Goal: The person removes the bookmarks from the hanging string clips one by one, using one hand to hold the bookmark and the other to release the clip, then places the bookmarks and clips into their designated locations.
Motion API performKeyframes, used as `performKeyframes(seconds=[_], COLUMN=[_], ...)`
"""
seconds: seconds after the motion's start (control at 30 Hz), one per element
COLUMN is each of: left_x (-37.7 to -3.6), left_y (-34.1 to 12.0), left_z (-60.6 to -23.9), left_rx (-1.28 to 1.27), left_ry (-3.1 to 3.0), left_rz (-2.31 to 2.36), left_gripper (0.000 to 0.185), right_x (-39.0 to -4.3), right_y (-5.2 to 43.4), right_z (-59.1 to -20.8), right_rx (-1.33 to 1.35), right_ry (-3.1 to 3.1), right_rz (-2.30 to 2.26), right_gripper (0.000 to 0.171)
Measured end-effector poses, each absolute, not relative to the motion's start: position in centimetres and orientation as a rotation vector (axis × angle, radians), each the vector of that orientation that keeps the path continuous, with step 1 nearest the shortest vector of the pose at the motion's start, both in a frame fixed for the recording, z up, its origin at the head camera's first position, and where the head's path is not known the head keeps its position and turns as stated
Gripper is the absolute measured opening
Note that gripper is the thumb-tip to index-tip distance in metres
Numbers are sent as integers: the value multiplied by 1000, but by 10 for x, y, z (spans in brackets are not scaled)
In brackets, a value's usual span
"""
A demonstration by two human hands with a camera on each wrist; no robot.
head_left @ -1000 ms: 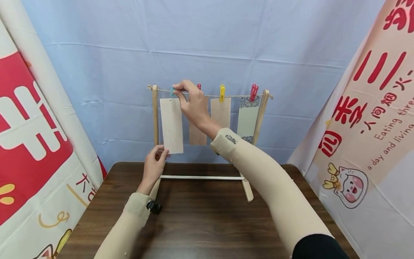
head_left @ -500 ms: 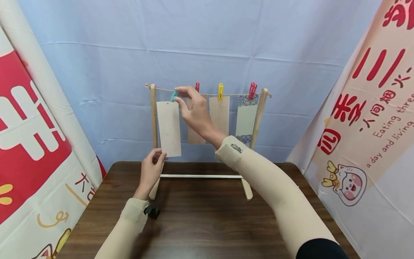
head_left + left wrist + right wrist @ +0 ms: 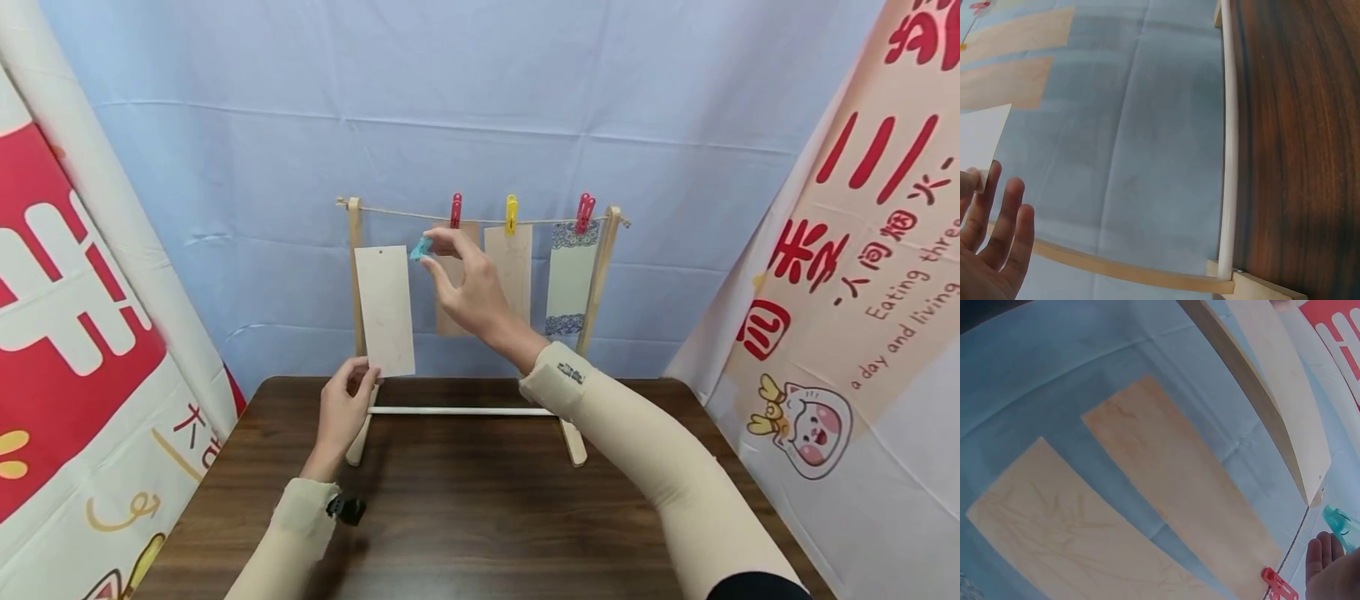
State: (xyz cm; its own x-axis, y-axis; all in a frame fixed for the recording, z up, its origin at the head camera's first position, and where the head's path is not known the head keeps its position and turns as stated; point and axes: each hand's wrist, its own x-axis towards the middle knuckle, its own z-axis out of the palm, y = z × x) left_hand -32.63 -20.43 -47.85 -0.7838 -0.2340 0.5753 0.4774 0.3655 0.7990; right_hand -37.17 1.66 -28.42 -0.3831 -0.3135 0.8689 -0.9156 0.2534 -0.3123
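Observation:
My left hand (image 3: 342, 417) pinches the lower left corner of a pale rectangular card (image 3: 386, 308) with a small hole near its top. The card stands upright in front of the rack's left post (image 3: 355, 287), its top edge below the rope (image 3: 397, 212). In the left wrist view, thumb and forefinger hold the card's corner (image 3: 982, 134) while the other fingers extend. My right hand (image 3: 476, 287) pinches a teal clothespin (image 3: 420, 247) between thumb and forefinger, just right of the card's top and off the rope. The right wrist view shows this clothespin (image 3: 1341, 526) at its right edge.
Along the rope hang a tan card (image 3: 457, 321) on a red clothespin (image 3: 456, 210), a pale card (image 3: 508, 258) on a yellow clothespin (image 3: 512, 213), and a blue-patterned card (image 3: 568, 279) on another red clothespin (image 3: 585, 212). A white rod (image 3: 465, 411) joins the rack's feet above the brown table (image 3: 465, 508).
The teal clothespin has come off the rope, moving down and right in my right hand. The card has been lowered slightly left with my left hand, away from the rope.

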Motion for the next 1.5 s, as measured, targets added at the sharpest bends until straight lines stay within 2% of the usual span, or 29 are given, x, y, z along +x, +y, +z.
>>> performKeyframes(seconds=[0.37,0.93,1.5], left_x=[-306,-280,-256], left_y=[-217,-232,-260], left_z=[-490,-503,-520], left_rx=[-213,-175,-31], left_ry=[-2064,-2099,-2215], left_rz=[-1469,-1428,-1328], left_gripper=[12,10,11], right_x=[-364,-358,-344], right_y=[37,82,133], right_z=[-313,-354,-407], right_rx=[1131,970,831], right_ry=[-1829,-1883,-2023], right_rz=[1146,1173,1188], right_gripper=[36,39,44])
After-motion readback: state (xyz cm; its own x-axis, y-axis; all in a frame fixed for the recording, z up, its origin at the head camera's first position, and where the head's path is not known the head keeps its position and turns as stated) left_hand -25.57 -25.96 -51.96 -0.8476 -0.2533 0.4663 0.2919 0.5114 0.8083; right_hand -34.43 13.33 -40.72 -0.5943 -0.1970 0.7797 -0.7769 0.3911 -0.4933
